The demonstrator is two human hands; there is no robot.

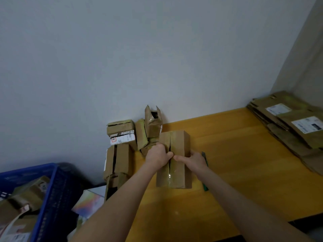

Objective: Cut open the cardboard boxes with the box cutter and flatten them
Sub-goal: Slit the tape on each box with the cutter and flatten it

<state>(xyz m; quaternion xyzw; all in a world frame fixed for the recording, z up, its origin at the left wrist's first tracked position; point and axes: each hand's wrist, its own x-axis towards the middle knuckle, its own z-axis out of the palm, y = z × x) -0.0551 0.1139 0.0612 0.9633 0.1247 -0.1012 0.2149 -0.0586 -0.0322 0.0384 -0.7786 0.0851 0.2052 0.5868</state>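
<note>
Gripping the oblong brown cardboard box (176, 142) at table centre, you curl your left hand (158, 157) and right hand (195, 161) round its flaps, thumbs meeting at the slit, glossy-taped seam. The slim green box cutter (205, 186) lies on the smooth yellow table (236, 154) at the box's 3 o'clock. Flattened cardboard (288, 123) stacks at 2 o'clock; crumpled taped boxes (122, 133) crowd 10 o'clock; a ribbed blue plastic crate (52, 189) sits at 8 o'clock.

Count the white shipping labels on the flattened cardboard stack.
2 on the flattened cardboard stack: far label toward its back, near label by the frame's right edge. Lower sheets may hide more.
</note>
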